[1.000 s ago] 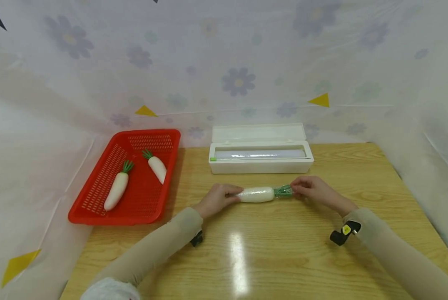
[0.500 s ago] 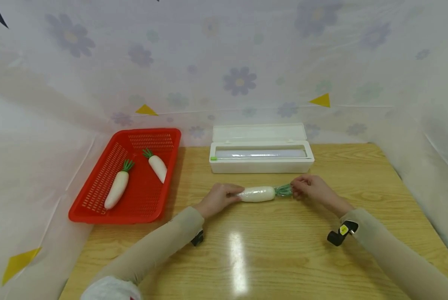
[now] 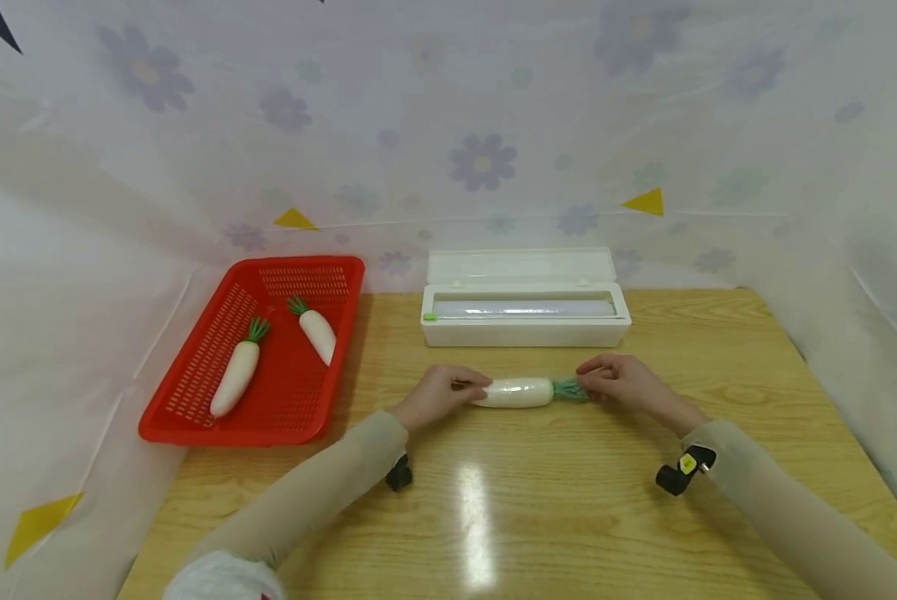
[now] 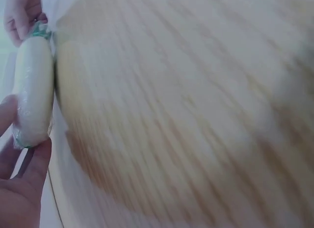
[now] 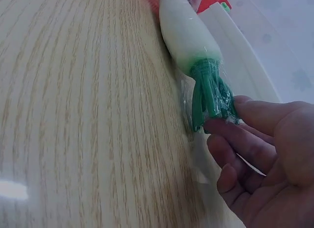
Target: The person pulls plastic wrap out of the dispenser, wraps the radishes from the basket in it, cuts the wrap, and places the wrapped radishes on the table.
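A white radish (image 3: 519, 392) with green leaves, wrapped in clear plastic film, lies sideways on the wooden table. At its root end, my left hand (image 3: 439, 395) holds it between thumb and fingers; the left wrist view shows the fingertips around that end of the radish (image 4: 34, 90). My right hand (image 3: 628, 385) pinches the wrapped green leaves (image 5: 211, 93) at the other end, thumb on one side and fingers beneath. Film sticks out a little around the leaves in the right wrist view.
A red basket (image 3: 332, 392) at the left holds two radishes, one (image 3: 236, 379) larger in view than the other (image 3: 317, 335). Behind my hands stands a white cling film box (image 3: 523, 335), its lid raised and a roll inside. A flowered curtain (image 3: 388, 167) encloses the table.
The leaf end of the radish has dipped slightly toward me, and my right hand has shifted a little left with its fingers repositioned. My left hand stays at the root end.
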`<state>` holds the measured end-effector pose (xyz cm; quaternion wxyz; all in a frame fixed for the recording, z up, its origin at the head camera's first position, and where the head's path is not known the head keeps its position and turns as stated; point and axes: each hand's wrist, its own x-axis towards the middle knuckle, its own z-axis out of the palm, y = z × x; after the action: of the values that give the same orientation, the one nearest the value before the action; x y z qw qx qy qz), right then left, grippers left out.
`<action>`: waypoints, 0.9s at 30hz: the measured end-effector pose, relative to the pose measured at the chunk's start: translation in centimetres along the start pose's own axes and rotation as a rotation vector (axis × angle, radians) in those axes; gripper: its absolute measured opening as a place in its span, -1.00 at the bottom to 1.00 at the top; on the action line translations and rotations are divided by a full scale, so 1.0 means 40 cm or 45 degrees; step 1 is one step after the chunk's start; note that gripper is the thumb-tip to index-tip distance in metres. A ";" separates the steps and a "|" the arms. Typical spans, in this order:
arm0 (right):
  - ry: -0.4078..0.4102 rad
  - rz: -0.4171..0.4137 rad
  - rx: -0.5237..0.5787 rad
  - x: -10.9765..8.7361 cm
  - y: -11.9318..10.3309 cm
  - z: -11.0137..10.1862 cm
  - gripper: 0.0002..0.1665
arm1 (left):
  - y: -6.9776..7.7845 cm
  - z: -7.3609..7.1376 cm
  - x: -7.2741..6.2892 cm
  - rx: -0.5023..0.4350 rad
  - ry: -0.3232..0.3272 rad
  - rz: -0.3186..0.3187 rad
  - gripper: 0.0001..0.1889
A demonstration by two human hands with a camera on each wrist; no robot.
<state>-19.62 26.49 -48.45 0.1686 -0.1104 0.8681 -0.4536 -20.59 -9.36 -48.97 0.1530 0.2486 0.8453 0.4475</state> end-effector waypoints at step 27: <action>-0.029 -0.278 -0.170 -0.017 -0.007 -0.002 -0.89 | 0.040 0.041 -0.061 -0.060 -0.048 0.101 -0.86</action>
<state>-19.04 26.63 -48.04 0.1202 -0.2203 0.8772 -0.4093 -17.31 -8.84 -48.44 0.1569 0.2864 0.8210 0.4684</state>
